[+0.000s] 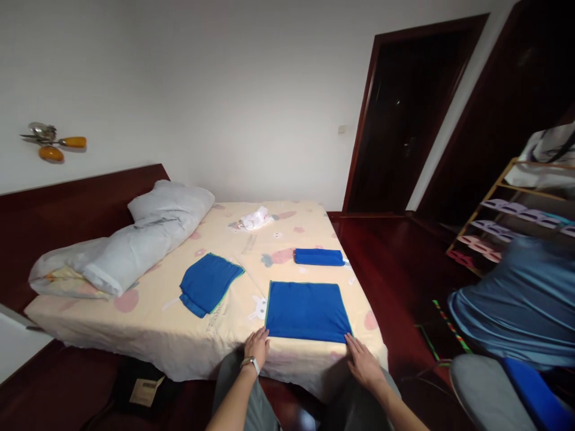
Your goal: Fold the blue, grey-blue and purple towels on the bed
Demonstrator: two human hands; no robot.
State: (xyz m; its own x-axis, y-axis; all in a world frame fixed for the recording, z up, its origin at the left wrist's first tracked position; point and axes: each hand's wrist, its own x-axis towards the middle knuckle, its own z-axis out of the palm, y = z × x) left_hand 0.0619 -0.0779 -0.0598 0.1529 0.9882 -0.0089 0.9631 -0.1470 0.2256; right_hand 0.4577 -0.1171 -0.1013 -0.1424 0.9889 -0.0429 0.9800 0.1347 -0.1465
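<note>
A blue cloth with thin green edging lies spread in a near rectangle at the bed's near edge. My left hand, wearing a watch, rests at its near left corner with fingers stretched out. At the near right corner, my right hand touches the cloth with its fingers extended. Just beyond, a folded blue strip of cloth lies flat. Another blue cloth with green edging sits to the left, partly folded and uneven in outline.
The bed has a pale patterned sheet. A grey-white quilt is heaped by the headboard, and a small white bundle lies farther back. On the right stand a slipper rack, a blue-covered heap and a grey chair.
</note>
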